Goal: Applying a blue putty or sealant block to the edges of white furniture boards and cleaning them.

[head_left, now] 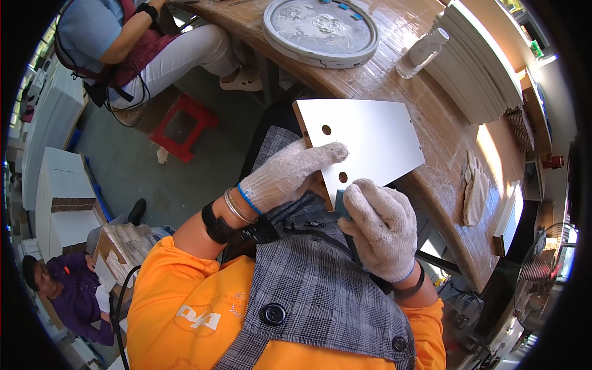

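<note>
A white rectangular panel with two round holes and a brown raw edge lies tilted over my lap, its far part by the table edge. My left hand, in a white knit glove, grips its left edge, thumb on the white face between the holes and fingers beneath. My right hand, gloved too, pinches a small blue-green block against the panel's near corner. Most of the block is hidden behind the fingers, so its exact kind does not show.
On the wooden table stand a round tub lid smeared with white paste, a clear bottle and stacked white panels. Spare gloves lie right. A red stool and two people are on the left.
</note>
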Tool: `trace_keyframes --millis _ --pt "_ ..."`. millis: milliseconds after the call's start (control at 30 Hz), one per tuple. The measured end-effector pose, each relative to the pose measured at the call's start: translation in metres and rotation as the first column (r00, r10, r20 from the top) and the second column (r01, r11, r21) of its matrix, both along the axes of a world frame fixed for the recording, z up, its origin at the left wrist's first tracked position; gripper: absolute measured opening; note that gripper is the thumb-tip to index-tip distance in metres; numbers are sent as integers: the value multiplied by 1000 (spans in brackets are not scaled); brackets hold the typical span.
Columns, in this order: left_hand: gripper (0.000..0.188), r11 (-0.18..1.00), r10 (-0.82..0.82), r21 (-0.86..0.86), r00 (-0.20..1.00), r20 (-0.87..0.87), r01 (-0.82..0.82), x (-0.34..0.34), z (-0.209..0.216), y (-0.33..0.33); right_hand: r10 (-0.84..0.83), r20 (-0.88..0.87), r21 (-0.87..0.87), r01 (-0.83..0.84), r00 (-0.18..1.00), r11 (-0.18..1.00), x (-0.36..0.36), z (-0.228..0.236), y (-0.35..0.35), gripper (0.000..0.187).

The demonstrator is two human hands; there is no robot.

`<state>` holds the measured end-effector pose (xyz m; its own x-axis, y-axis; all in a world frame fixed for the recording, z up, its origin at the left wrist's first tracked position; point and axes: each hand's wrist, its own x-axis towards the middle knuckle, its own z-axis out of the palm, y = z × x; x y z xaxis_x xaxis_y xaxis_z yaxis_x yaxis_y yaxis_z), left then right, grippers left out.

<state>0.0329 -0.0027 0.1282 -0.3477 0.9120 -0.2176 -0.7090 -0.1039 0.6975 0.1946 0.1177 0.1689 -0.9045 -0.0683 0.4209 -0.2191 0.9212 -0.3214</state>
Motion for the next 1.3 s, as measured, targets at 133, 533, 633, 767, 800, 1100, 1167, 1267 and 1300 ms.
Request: trace_keyframes --millis 133,533,633,767,800,1100,1167,1267,1300 --pt "50 1000 7 12 1000 17 -7 -1 -3 0 6 -6 8 -6 1000 1000 1 3 -2 41" --pt "49 1000 -10 -7 1000 12 10 -1 1 -2 -48 -37 39 50 998 998 1 4 0 42" --pt "49 1000 -20 -7 1000 16 20 -2 0 -1 7 -15 -13 -7 1000 1000 0 3 -3 43" --pt "48 1000 3 -25 1000 13 -2 -2 -1 -1 -37 -66 26 39 997 999 1 4 -1 43" --pt "48 1000 2 -26 1000 12 -2 -1 -1 0 -48 -49 40 49 998 998 1 6 -1 43" --pt "48 1000 -2 -18 1000 9 2 -1 5 -2 -6 -21 6 6 1000 1000 0 3 -4 45" --pt "49 998 -20 -60 1000 -8 20 -2 6 -2 13 0 -14 -13 1000 1000 1 4 -3 45" --pt "50 997 18 -70 1000 -6 -19 -2 0 -2 -51 -145 -127 32 988 991 3 8 5 47" --pt "50 997 10 -71 1000 -7 -10 -2 0 -2 -97 -230 -212 47 968 976 6 -1 11 49"
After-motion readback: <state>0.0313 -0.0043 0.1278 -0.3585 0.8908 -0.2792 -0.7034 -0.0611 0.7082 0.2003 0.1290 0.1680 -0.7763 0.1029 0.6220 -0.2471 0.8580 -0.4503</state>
